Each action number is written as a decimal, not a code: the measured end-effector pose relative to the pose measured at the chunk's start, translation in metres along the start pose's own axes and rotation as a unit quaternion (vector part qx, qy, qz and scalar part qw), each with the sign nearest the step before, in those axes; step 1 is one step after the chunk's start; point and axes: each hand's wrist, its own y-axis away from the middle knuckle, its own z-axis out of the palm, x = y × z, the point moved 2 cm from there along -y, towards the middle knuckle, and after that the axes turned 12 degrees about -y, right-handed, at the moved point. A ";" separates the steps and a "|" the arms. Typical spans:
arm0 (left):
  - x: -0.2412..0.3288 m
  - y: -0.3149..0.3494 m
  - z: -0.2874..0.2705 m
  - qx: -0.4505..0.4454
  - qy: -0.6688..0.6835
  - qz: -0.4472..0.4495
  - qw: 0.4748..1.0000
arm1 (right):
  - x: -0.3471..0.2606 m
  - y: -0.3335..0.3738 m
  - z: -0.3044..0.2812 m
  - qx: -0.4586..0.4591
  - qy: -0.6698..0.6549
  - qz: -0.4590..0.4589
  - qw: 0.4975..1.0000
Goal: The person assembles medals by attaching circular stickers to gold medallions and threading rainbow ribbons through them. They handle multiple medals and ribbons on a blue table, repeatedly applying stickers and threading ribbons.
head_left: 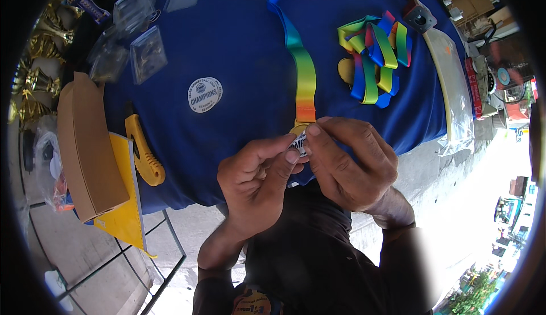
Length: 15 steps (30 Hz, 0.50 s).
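My left hand and my right hand meet at the table's near edge, pinching a small gold medal between thumbs and fingers. A round white sticker with dark print lies over the medal's face, partly covered by my fingertips. Whether it is stuck down cannot be made out. From the medal a rainbow ribbon runs away across the blue cloth. Another round white printed sticker lies flat to the left.
Right of the ribbon, more rainbow ribbons lie heaped with a gold medal. A long clear plastic bag hangs over the right edge. On the left are a yellow cutter, a cardboard box, clear plastic cases and gold trophies.
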 end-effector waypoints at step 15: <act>0.001 0.001 0.000 -0.001 -0.017 0.003 1.000 | -0.001 0.002 0.001 0.003 0.010 -0.007 1.000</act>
